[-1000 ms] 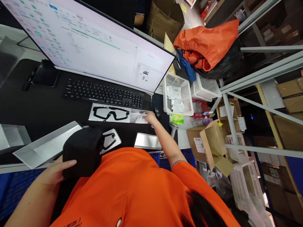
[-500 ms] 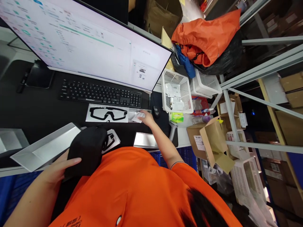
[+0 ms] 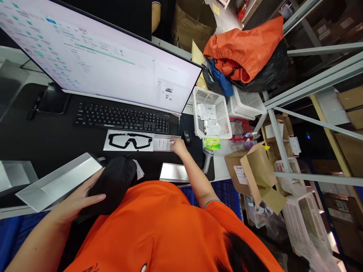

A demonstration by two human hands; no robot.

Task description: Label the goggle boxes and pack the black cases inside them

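Observation:
My left hand (image 3: 74, 200) grips a black soft case (image 3: 117, 185), thumb across its near side, close to my body. My right hand (image 3: 177, 146) is on the desk with its fingers curled together at the right end of a white printed slip (image 3: 162, 144). This slip lies flat against the right end of a flat white box (image 3: 106, 142) printed with black-framed glasses. An open silvery-white tray (image 3: 61, 179) lies beside the left hand. Below my right hand is another shiny tray (image 3: 173, 172). A white card (image 3: 139, 170) is partly hidden behind the case.
A monitor (image 3: 113, 64) and keyboard (image 3: 124, 118) stand beyond the boxes. A mouse (image 3: 186, 137), a white basket (image 3: 195, 113) with packets and a handheld scanner (image 3: 208, 160) are to the right. An open carton (image 3: 238, 173) sits past the desk edge.
My right hand has shifted slightly right, and the printed slip, tilted before, now lies flat. The black case in my left hand has moved a little right, covering more of the white card.

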